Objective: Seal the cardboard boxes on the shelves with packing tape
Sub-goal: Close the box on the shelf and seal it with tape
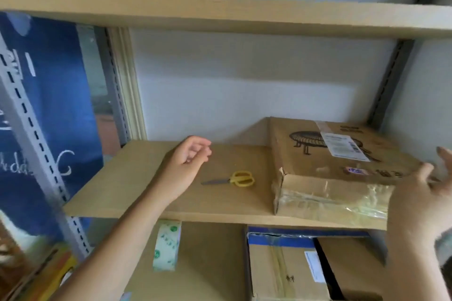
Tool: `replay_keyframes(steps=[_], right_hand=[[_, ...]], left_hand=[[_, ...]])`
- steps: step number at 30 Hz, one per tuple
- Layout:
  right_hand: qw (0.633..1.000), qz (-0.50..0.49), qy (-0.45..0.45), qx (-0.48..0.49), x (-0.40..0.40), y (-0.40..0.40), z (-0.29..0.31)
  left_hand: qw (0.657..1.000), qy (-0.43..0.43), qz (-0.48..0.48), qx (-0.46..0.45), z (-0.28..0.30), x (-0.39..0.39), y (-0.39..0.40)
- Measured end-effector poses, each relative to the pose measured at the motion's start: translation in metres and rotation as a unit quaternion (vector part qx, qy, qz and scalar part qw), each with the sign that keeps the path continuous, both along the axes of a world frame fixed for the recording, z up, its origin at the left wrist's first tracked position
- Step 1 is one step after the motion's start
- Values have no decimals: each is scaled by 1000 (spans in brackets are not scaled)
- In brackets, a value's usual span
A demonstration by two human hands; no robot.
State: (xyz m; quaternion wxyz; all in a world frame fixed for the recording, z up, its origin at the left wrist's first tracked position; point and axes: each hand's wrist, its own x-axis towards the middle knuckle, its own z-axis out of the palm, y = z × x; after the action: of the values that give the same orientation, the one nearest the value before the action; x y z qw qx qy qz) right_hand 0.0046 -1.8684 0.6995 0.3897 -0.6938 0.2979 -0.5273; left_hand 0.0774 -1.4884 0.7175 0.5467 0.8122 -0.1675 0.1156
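The cardboard box (342, 161) lies at the shelf board's (146, 190) right end; the right hand (423, 193), fingers spread, seems to touch its right corner, gripping nothing. The left hand (188, 161) hovers loosely curled, empty. Square the box first; scissors (232, 179) lie left of it, 1 tape roll (167, 245) below.

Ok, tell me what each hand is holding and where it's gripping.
The left hand holds nothing, hovering over the shelf. The right hand rests open against the near right corner of the cardboard box, not gripping it.
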Motion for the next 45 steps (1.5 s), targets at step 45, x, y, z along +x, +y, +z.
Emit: replay_keyframes(steps=[45], right_hand=[[942,314,107,-57,-16,75,40]], left_hand=[[922,312,-190,-128,-26,-111,-178]])
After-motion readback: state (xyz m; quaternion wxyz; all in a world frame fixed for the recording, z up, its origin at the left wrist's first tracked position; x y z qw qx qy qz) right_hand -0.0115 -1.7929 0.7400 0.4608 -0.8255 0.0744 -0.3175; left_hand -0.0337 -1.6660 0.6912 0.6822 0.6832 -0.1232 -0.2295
